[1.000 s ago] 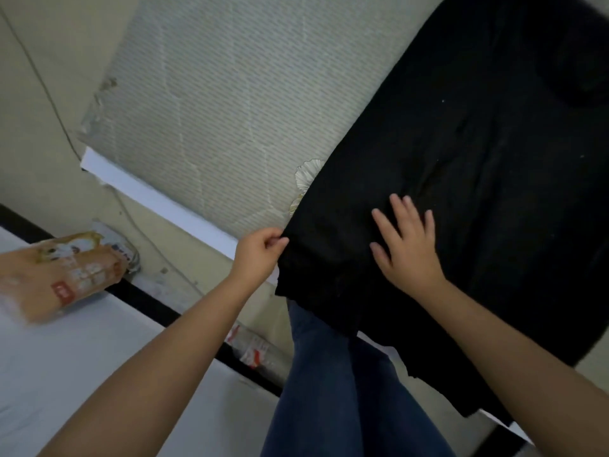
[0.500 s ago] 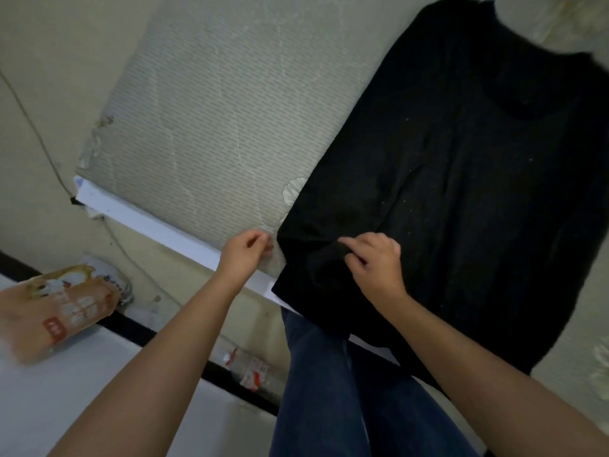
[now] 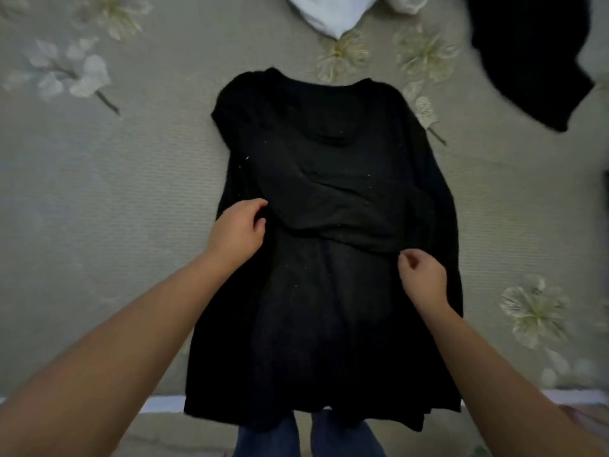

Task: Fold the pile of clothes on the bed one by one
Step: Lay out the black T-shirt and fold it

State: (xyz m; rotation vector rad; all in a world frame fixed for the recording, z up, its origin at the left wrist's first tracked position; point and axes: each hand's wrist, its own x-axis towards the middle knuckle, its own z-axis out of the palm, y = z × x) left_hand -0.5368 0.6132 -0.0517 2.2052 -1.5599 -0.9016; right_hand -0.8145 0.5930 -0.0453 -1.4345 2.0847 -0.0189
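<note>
Now the left hand (image 3: pixel 238 227) is pinching the black long-sleeved top (image 3: pixel 333 179) at its left edge, its grip narrow on fabric, while the right hand (image 3: pixel 422 278) is pinching the folded-over sleeve; the top is lying flat on the floral bed (image 3: pixel 99 179).

Black top (image 3: pixel 329 291) w/ tiny pale specks of lint across it, plain otherwise; bed cover (image 3: pixel 131 192) is greyish-beige w/ fine ribbed lines & cream/white flower print, some blooms w/ yellowish centres. White garment (image 3: pixel 329 14) at the far edge, another black garment (image 3: pixel 527 61) far right corner, both plain. Blue denim trousers (image 3: pixel 306 437) at bottom edge; white strip (image 3: pixel 161 404) along bed's near edge.
</note>
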